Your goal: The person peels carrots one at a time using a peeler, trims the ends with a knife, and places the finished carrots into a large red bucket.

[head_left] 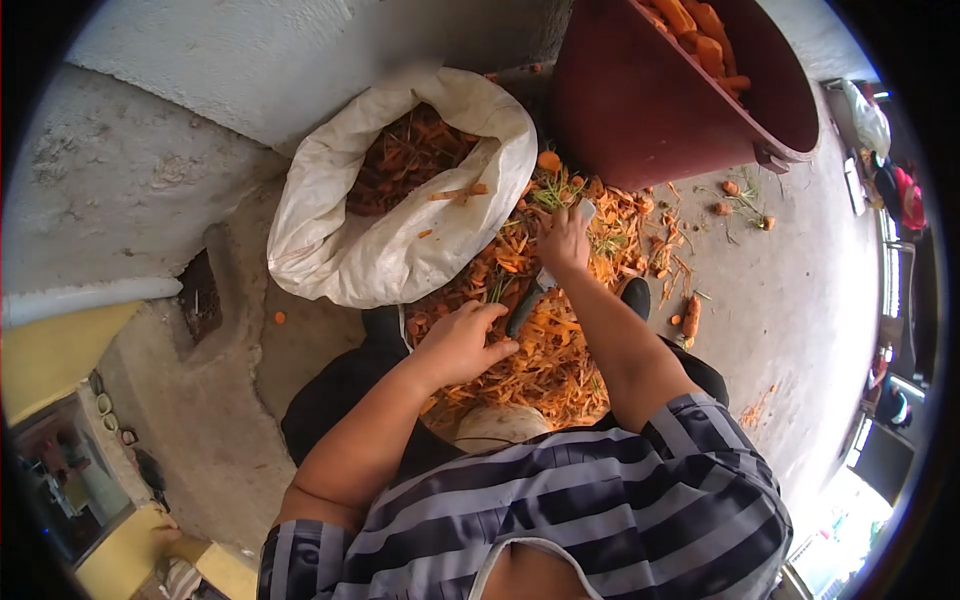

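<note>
My right hand (565, 242) is closed around the middle of a knife, over the pile of orange peelings (560, 345) between my legs. The knife's dark handle (519, 314) points back toward me, and its pale blade tip shows past my fingers. My left hand (462, 345) is held over the near left side of the pile, close to the knife's handle. Its thumb and fingers are apart, with nothing in them. Just beyond it stands a white woven sack (390, 270) with a rolled-down rim, holding more peelings.
A large dark red tub (650, 110) of peeled carrots (710, 50) stands at the upper right. An unpeeled carrot (691, 316) lies on the concrete floor (790, 300) to the right, with carrot tops (745, 205) farther off. A rough wall (230, 70) rises behind the sack.
</note>
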### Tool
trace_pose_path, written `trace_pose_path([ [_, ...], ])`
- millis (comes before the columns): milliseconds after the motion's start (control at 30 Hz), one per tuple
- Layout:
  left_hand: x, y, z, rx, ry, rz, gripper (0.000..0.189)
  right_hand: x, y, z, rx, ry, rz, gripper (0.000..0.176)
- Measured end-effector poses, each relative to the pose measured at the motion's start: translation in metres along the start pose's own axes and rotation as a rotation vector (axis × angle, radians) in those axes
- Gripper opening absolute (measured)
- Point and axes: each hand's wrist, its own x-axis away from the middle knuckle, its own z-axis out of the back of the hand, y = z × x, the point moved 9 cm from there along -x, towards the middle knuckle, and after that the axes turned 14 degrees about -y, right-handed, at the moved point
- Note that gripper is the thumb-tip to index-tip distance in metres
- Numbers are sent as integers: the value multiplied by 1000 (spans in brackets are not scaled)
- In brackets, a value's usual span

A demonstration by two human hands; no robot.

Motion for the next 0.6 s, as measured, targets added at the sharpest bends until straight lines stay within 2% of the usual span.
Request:
trace_pose_path([
  [33, 0, 1, 2, 15, -1, 0, 51, 14, -6, -5, -30, -21, 51, 40],
  [100, -1, 2, 2, 32, -2, -5, 51, 39, 15, -78, 118, -525, -201, 47],
  [233, -1, 7, -4, 52, -29, -23, 51, 103, 55, -134, -203, -735, -566, 64],
  [333, -3, 7, -8, 46, -77, 11, 51, 95, 54, -146, -216, -725, -423, 59],
  [433, -2, 2, -12, 22, -69, 24, 52, 99, 56, -147, -318, -835, -464, 52],
  [500, -3, -2, -14, 9, -84, 58, 53, 101, 49, -156, -17, -849, -297, 46],
  [567, -6, -1, -11, 4, -54, 29, 52, 102, 57, -152, -279, -733, -371, 38],
  [600, -7, 1, -8, -6, -31, 5, 51, 112, 59, -125, -689, -593, -519, 33],
])
